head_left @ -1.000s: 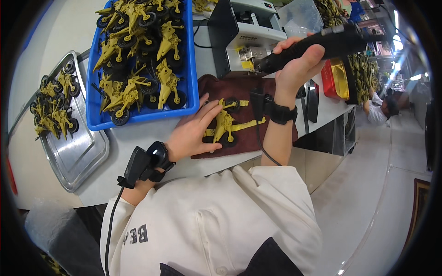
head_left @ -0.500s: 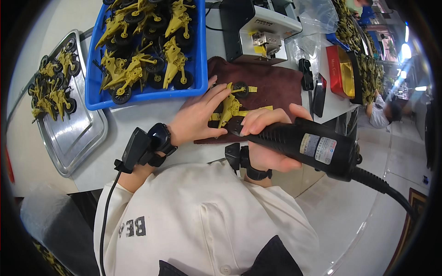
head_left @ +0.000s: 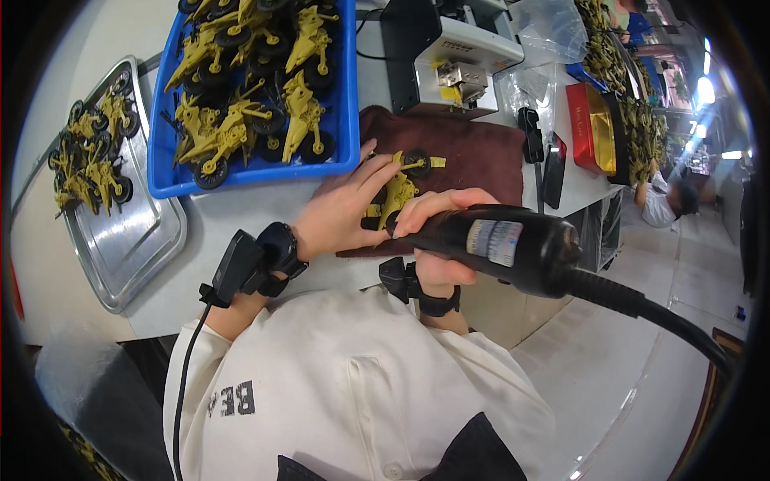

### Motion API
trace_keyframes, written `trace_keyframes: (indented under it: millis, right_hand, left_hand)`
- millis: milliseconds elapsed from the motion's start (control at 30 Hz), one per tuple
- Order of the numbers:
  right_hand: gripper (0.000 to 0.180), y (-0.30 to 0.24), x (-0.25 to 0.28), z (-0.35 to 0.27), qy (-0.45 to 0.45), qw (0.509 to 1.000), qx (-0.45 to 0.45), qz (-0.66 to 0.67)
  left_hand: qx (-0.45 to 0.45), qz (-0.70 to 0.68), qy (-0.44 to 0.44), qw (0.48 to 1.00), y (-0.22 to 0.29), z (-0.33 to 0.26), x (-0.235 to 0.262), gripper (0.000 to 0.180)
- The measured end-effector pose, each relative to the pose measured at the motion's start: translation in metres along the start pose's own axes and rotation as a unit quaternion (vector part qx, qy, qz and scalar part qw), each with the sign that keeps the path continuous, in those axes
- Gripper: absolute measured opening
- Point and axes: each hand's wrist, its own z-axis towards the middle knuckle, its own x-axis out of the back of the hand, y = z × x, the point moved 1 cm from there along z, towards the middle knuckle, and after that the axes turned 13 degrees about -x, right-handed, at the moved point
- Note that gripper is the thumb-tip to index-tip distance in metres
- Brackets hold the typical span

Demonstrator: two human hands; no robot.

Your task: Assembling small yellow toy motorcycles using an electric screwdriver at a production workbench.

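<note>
A yellow toy motorcycle (head_left: pixel 399 191) with black wheels lies on a dark red cloth (head_left: pixel 473 152) in front of me. My left hand (head_left: pixel 345 204) holds it from the left, fingers along its far side and thumb at its near end. My right hand (head_left: pixel 437 232) grips a black corded handheld power tool (head_left: pixel 529 248), its body slanting off to the right. The tool's front end is at the motorcycle's near end, close to my left thumb; its tip is hidden by my right fingers. Small yellow strips lie beside the motorcycle.
A blue bin (head_left: pixel 257 178) piled with similar yellow motorcycles stands at the far left of the cloth. Further left, a metal tray (head_left: pixel 132 248) holds several more. Behind the cloth sits a black-and-white machine (head_left: pixel 457 60); a phone (head_left: pixel 553 171) and red box (head_left: pixel 589 128) are at right.
My right hand has brought the power tool leftward, closer to my left thumb and the motorcycle's near end. My left hand keeps its place on the motorcycle.
</note>
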Motion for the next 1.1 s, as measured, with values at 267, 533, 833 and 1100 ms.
trace_keyframes:
  millis: [267,533,833,1100]
  right_hand:
    - [0.087,-0.019,0.012,0.005,0.003,0.999,0.040,0.026]
    - [0.057,-0.033,0.143,0.016,0.244,0.960,-0.114,0.082]
    - [0.030,-0.029,0.165,0.029,0.352,0.928,-0.113,0.038]
    - [0.036,-0.063,0.153,0.040,0.391,0.914,0.109,-0.006]
  left_hand:
    - [0.006,0.004,-0.023,1.000,0.006,0.006,0.003,0.087]
    - [-0.002,0.024,-0.043,0.999,0.014,0.010,0.002,0.091]
    - [0.004,0.062,-0.047,0.997,0.017,0.013,-0.007,0.097]
    - [0.012,0.099,-0.064,0.993,0.015,0.012,-0.014,0.099]
